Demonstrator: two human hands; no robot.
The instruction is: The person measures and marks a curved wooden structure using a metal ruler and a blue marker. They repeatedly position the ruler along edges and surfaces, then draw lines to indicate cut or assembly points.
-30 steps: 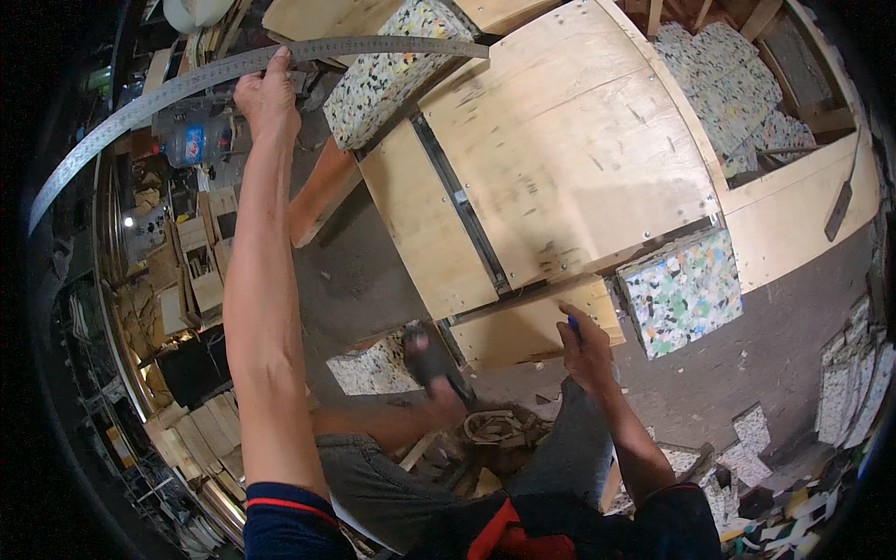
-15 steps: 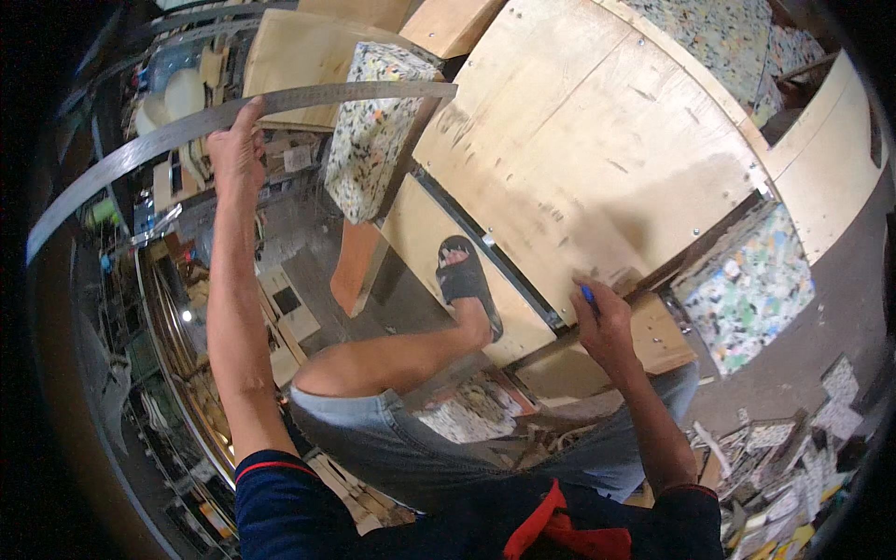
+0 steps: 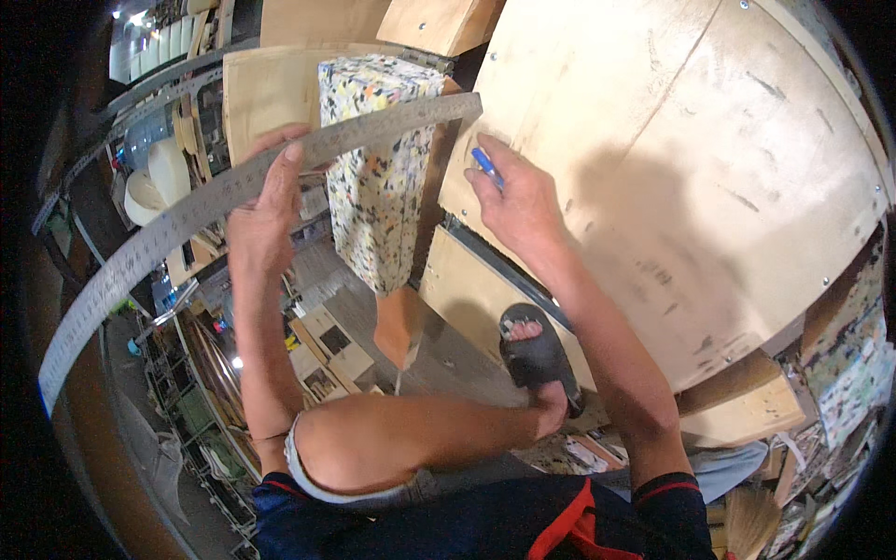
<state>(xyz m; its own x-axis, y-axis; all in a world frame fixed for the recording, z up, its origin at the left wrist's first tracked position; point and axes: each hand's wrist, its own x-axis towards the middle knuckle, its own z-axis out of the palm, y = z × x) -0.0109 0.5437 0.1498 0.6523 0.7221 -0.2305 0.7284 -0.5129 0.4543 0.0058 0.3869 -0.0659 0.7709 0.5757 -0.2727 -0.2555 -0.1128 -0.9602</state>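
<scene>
My left hand [image 3: 261, 210] grips a long steel rule [image 3: 135, 266], thumb on its face; it reaches across a speckled foam block [image 3: 369, 215] to the large plywood panel [image 3: 709, 121]. Just below the rule's right end, my right hand [image 3: 513, 205] holds a blue pen [image 3: 488, 168] over the panel's left edge, beside the foam block. The foam stands on edge against brown wood. My foot in a black sandal [image 3: 532, 359] rests on a lower plywood board [image 3: 448, 280], beside a dark gap between the boards.
Wooden boards [image 3: 247, 93] and a block [image 3: 420, 23] lie behind the foam. An orange-brown wooden piece [image 3: 397, 322] is beneath it. A cluttered metal rack runs along the left. Another foam piece [image 3: 854, 373], wood [image 3: 756, 406] and a broom [image 3: 751, 518] are at lower right.
My right hand with the pen has risen to near the rule's end. My foot has stepped onto the lower board. My left hand has shifted the rule, and the view has swung.
</scene>
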